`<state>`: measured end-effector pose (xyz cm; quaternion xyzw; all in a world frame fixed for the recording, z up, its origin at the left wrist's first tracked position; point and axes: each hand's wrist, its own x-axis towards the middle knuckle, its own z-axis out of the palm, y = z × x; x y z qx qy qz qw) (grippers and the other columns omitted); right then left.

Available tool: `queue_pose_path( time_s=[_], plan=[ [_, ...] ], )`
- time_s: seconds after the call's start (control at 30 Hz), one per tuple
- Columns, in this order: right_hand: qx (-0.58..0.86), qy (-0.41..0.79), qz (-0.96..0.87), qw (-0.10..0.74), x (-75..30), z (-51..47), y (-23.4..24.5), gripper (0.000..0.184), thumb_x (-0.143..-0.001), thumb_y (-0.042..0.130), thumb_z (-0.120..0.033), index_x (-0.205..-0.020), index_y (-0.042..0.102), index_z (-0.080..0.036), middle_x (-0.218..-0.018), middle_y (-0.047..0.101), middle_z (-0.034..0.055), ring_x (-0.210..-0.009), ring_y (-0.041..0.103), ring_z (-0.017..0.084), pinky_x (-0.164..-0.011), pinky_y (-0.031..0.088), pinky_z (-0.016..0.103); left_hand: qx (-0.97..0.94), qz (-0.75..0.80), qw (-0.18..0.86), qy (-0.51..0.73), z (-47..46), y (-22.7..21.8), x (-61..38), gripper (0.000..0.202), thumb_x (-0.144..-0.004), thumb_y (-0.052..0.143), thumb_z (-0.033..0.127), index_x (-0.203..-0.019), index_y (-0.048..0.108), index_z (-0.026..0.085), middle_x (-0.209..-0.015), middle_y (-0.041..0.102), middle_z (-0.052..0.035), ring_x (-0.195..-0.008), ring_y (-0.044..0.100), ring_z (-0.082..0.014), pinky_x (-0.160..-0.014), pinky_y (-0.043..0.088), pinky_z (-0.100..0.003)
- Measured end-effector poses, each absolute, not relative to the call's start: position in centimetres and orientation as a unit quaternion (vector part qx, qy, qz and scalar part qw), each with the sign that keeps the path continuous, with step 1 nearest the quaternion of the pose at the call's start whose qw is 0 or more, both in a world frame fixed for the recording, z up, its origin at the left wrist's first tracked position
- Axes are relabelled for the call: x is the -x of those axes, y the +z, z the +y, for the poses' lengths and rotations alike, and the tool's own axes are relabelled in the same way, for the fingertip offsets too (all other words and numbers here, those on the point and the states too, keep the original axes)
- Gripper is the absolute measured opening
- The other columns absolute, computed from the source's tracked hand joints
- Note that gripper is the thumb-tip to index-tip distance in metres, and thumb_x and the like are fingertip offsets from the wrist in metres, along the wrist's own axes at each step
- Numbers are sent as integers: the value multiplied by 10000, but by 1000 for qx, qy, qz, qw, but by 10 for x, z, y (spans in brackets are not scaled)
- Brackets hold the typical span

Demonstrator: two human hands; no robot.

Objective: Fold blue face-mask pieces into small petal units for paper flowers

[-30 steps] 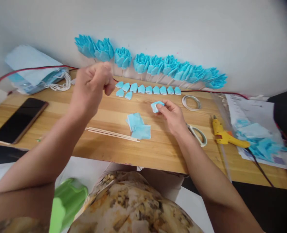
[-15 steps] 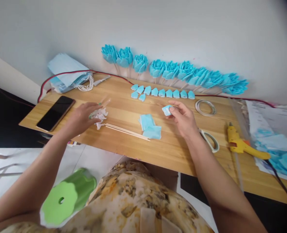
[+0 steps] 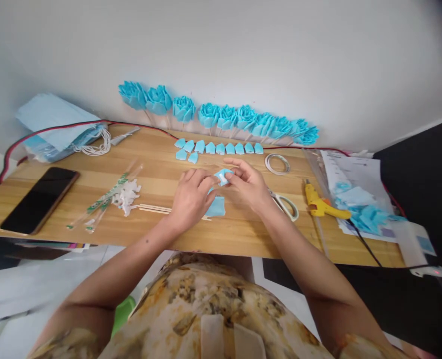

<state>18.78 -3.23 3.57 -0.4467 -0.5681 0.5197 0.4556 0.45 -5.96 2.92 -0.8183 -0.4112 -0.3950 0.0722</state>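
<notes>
1. Blue folded piece: centre of the frame, raised just above the table, pinched from both sides. This two-sided hold probably keeps the fold from springing open.
2. Left hand: fingers curled, tips closed on the piece's left edge; the piece lies at its upper right.
3. Right hand: thumb and fingers closed on the piece's right edge; the piece lies at its left.
4. Blue squares: stacked flat directly below the hands, partly covered by the left hand, probably to be close at hand.
5. Folded petals: a row above the hands, apart from them.
6. Blue flowers: leaning on the wall, upper centre.
7. Scissors, glue gun: right of the right hand, untouched.
8. Sticks: left of the left hand.
</notes>
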Motion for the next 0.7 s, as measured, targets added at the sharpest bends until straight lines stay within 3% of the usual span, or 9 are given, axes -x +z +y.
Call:
queue_pose_path(
  time_s=[0.2, 0.3, 0.37, 0.43, 0.53, 0.7],
  plan=[
    [451, 504, -591, 440, -192, -41, 40, 371, -881, 664, -377, -1235, 659, -264, -703, 607, -42, -690, 592, 132, -701, 515, 293, 796, -409, 70, -441, -58, 29, -5, 147, -945, 580, 164, -824, 650, 208, -798, 668, -38, -769, 533, -204, -715, 352, -345],
    [457, 485, -604, 437, -198, -42, 39, 347, -899, 645, -373, -1225, 677, -260, -712, 621, -37, -698, 604, 132, -704, 507, 291, 794, -411, 18, -447, -63, 27, -2, 137, -939, 568, 152, -859, 658, 216, -841, 683, -38, -801, 558, -200, -744, 365, -351],
    [458, 477, -612, 434, -200, -44, 39, 351, -894, 651, -366, -1226, 679, -254, -732, 638, -32, -709, 611, 132, -704, 503, 287, 763, -431, -93, -473, -67, 27, -1, 95, -923, 567, 162, -932, 650, 206, -883, 684, -46, -830, 582, -197, -778, 401, -352],
    [459, 461, -623, 434, -200, -47, 42, 350, -901, 642, -356, -1233, 675, -253, -755, 652, -27, -722, 617, 134, -711, 505, 288, 695, -455, -268, -487, -70, 30, 0, 103, -929, 565, 245, -990, 626, 189, -886, 671, -48, -814, 596, -187, -776, 442, -340],
    [461, 431, -644, 433, -195, -50, 47, 341, -918, 620, -350, -1245, 670, -264, -801, 677, -14, -749, 631, 144, -724, 512, 300, 590, -455, -492, -450, -72, 36, 1, 231, -919, 578, 407, -903, 617, 180, -777, 618, -17, -719, 560, -156, -691, 447, -294],
    [464, 415, -660, 420, -188, -51, 53, 335, -938, 599, -402, -1244, 673, -287, -826, 686, 0, -770, 645, 164, -727, 527, 312, 496, -440, -586, -466, -66, 37, -3, 294, -763, 739, 405, -678, 572, 178, -622, 525, 33, -590, 450, -104, -580, 360, -246]
  ],
)
